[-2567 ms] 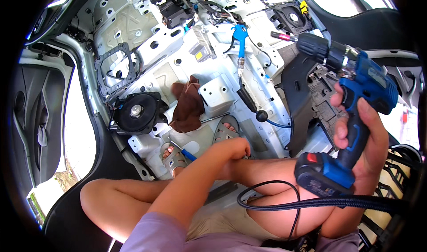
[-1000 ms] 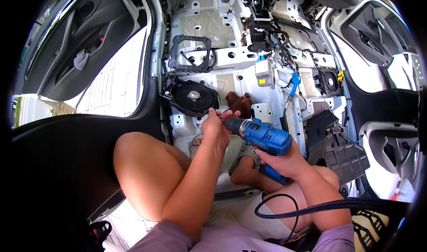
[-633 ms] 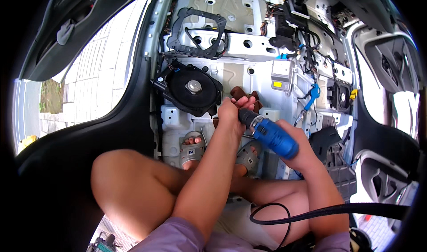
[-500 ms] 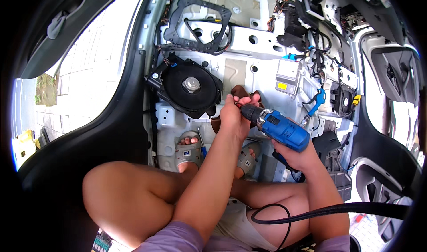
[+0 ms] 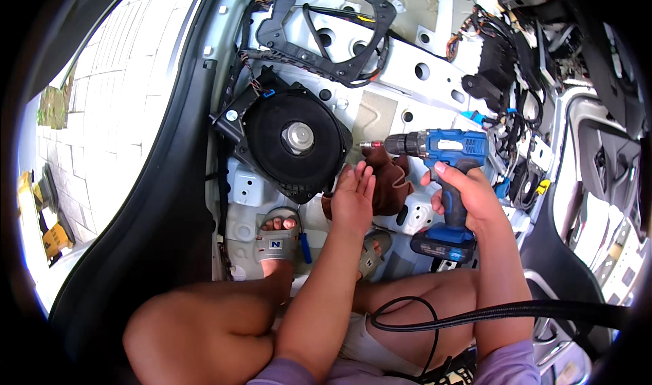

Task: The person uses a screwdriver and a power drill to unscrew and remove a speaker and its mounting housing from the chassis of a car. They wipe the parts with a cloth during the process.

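My right hand (image 5: 473,193) grips the handle of a blue and black cordless drill (image 5: 445,145). The drill points left, its red-collared bit (image 5: 370,144) free in the air near the right rim of a black round speaker (image 5: 265,137). The speaker has a silver centre and sits in a black frame. My left hand (image 5: 354,196) lies palm up below the bit, fingers stretched out and holding nothing. Behind that hand is a crumpled brown cloth or leather piece (image 5: 390,184), partly hidden by it.
A black plastic ring frame (image 5: 272,28) with wiring lies beyond the speaker on the white metal floor panel (image 5: 435,89). Wire bundles (image 5: 523,106) run along the right. A blue-handled tool (image 5: 305,248) lies by my foot. A black cable (image 5: 516,310) crosses my right forearm.
The drill has swung level and its bit has come away from my left hand. My left hand has opened and dropped lower. The view has shifted.
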Demonstrator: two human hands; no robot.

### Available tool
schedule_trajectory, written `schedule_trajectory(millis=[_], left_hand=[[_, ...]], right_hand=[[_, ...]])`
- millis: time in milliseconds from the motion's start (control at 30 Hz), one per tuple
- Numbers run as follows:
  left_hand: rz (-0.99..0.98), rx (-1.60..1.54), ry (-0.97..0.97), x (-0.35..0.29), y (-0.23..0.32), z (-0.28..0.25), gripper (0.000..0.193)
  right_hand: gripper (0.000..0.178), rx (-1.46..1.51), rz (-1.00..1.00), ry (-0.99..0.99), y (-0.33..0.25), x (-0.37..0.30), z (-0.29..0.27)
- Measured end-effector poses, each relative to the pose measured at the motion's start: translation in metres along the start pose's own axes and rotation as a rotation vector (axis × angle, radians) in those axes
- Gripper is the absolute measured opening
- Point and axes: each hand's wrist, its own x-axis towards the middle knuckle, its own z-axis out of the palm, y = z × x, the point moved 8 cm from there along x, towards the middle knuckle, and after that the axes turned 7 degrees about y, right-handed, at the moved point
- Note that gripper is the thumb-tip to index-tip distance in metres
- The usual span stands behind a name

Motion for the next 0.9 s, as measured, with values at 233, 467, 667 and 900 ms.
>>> schedule_trajectory(millis=[233,467,667,900], left_hand=[[0.019,-0.176,0.016,0.017,0.001,0.015,0.030],[-0.002,-0.226,0.075,0.024,0.000,0.015,0.024],[-0.014,-0.317,0.063,0.023,-0.002,0.019,0.021],[0.025,-0.350,0.068,0.022,-0.003,0.021,0.020]], right_hand=[[0.029,-0.113,0.043,-0.088,0.002,0.032,0.004],[0.019,-0.139,0.056,-0.129,0.000,0.051,0.009],[0.019,-0.222,0.065,-0.154,-0.007,0.054,0.013],[0.018,-0.234,0.034,-0.175,-0.008,0.055,0.009]])
